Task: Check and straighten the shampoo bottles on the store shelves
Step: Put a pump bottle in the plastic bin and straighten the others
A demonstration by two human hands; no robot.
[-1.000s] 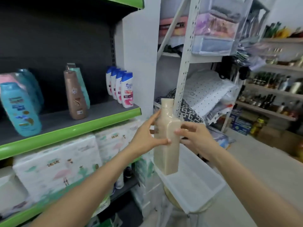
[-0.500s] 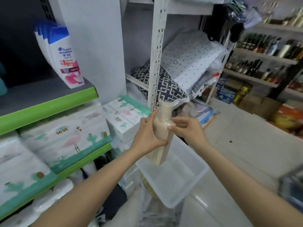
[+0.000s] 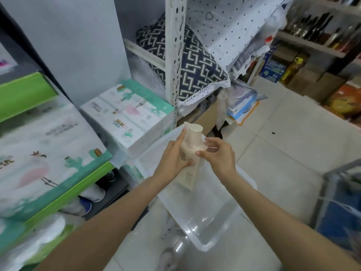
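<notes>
Nearest to me: both my forearms reach forward and meet over a clear plastic bin (image 3: 211, 229). My left hand (image 3: 172, 159) is wrapped around the body of a cream shampoo bottle (image 3: 190, 153), thumb across its front below a small round emblem, index finger laid up along the neck. My right hand (image 3: 218, 155) pinches the bottle's shoulder from the other side — fingertips curled in and touching it. So both hands are close together, clamped on the one bottle. The bottle is held in the air above the bin, cap up, tilted with its base toward me and to the right; the cap is closed.

To the left: green-edged shelves (image 3: 64, 194) carrying white tissue packs (image 3: 127, 114) printed in teal and pink — blurred, print not readable. Just beyond the bottle: a white perforated rack post (image 3: 175, 61), with a navy patterned cushion (image 3: 195, 63) and a dotted white cushion (image 3: 230, 26) behind it. Farther right, across the tiled floor (image 3: 283, 149): cardboard boxes and a shelf of dark bottles (image 3: 316, 26), too small to identify.
</notes>
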